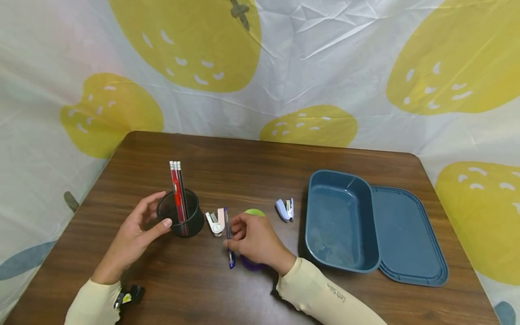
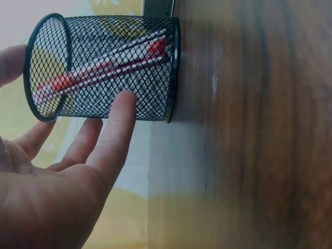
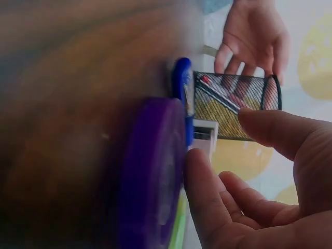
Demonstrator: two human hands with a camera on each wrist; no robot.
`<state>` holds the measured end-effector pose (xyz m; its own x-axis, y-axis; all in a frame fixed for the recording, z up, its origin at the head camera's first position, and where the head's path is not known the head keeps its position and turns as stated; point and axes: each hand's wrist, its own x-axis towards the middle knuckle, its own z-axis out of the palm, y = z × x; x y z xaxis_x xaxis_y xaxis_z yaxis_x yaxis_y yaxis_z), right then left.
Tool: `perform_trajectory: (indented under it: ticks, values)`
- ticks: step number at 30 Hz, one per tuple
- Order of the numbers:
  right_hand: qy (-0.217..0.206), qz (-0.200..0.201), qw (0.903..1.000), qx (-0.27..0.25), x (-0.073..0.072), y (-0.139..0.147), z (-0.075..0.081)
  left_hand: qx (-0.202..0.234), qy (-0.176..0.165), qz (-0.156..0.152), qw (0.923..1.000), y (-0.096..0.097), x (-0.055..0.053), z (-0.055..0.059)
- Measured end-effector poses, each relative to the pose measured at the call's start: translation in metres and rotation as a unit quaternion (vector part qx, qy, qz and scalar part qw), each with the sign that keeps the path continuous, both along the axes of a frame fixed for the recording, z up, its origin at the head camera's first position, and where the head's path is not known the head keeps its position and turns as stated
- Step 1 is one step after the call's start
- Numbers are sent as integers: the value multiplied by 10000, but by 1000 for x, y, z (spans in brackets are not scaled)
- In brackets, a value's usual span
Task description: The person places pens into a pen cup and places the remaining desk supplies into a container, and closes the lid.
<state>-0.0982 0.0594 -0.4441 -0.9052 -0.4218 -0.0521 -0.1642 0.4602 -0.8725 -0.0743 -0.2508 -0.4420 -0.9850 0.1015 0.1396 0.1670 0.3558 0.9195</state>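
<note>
Spanning the lower view: wood-grain table [image 1: 231, 169]. Clock set on the right hand [image 1: 260, 239], twelve pointing away from the person. Blue box [image 1: 340, 214] at three; lid [image 1: 410, 234] farther out, same bearing. Left hand [image 1: 136, 232] at nine, fingers and thumb curved round the black mesh cup [image 1: 196, 222], which stands upright; hold looks light, so a sideways nudge could tip it. Right hand loosely bent, clear gap between thumb and index, nothing seen in its grip. Purple ring [image 3: 142, 171] at six, partly hidden by that hand from above; a low palm could drag it. Pale blue stapler [image 1: 281, 209] at one, apart from the fingers. White-and-pink stapler [image 1: 217, 227] at ten, close beside the pen [image 1: 228, 230]; a careless pinch could catch both. Pencils [image 1: 178, 189] lean in the cup, tops above its rim; a knock could spill them. Pen at nine, just by the right fingertips; slim, likely to roll if merely brushed.
</note>
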Motion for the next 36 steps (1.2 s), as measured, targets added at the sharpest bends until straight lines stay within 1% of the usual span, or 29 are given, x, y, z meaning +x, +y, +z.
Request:
perform_trajectory:
  ticks: [2,4,11,17,20,23,27,36]
  values:
    - [-45,25,9999,95,1,-1,-2,23,-9,-5,10000,0,0,0]
    - [21,52,9997,240,2,-2,-3,37,-18,-6,10000,0,0,-1]
    - [467,109,9957,791,4,-7,-8,46,-40,-16,10000,0,0,0]
    - [970,207,9854,1384,3,-11,-7,55,-29,-5,10000,0,0,-1]
    - [1059,249,9809,1614,3,-12,-5,17,-38,19,10000,0,0,-1]
    - [987,227,9801,1709,2,-12,-5,-2,-39,18,10000,0,0,-1]
    - [912,203,9812,1689,1,-12,-5,-10,-4,6,10000,1,0,0]
    - [1019,159,9800,1701,-1,-14,-6,14,20,25,10000,1,0,1]
